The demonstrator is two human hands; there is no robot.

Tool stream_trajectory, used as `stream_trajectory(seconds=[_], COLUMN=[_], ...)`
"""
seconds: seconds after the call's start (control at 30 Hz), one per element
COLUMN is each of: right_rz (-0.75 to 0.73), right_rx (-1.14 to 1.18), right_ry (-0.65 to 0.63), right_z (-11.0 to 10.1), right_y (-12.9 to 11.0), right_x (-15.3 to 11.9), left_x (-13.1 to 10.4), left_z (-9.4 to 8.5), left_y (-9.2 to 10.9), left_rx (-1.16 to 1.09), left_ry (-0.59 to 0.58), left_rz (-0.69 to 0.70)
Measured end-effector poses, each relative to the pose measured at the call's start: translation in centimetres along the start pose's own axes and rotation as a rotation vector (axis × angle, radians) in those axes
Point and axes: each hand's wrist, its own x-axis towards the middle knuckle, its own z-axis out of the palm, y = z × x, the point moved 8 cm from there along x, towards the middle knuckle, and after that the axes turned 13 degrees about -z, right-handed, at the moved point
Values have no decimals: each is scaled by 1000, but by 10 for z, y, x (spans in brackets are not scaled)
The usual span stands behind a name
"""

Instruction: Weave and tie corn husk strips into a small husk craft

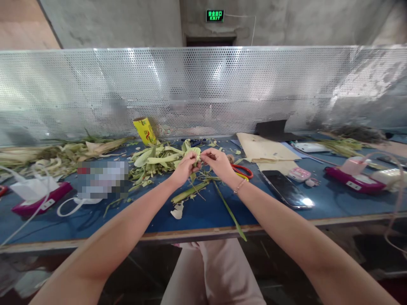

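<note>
Both hands meet above the blue table, fingertips nearly touching around a small piece of pale green leaf (197,156). My left hand (187,166) is closed on it from the left. From the right, my right hand (216,160) pinches at the same piece; its fingertips are too small to make out fully. Behind and left of them lies a pile of green leaf strips (159,159). A thick green stalk (190,192) rests just below the hands, with a long thin leaf (230,212) to its right. Scissors with red handles (244,171) lie beside my right wrist.
A black phone (281,188), brown paper (259,148) and a pink case (299,174) are on the right. Purple power strips stand left (60,197) and right (352,182). A yellow packet (145,130) stands before the perforated metal screen (203,84). The table's front edge (203,233) runs below.
</note>
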Motion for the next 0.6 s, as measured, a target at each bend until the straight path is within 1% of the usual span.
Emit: stream_trajectory(seconds=[0.1, 0.3, 0.4, 0.6], right_rz=[1, 9, -20, -109], right_rx=[-44, 20, 18, -114], right_ry=[-32, -23, -32, -66], right_z=[0, -3, -3, -2], right_y=[2, 1, -1, -9], right_x=[1, 2, 2, 1], left_x=[0, 1, 2, 3], left_z=[-2, -2, -4, -6], left_y=[-1, -4, -5, -4], left_rx=[8, 47, 85, 168], left_ry=[13, 16, 41, 41], left_rz=[-7, 3, 5, 48])
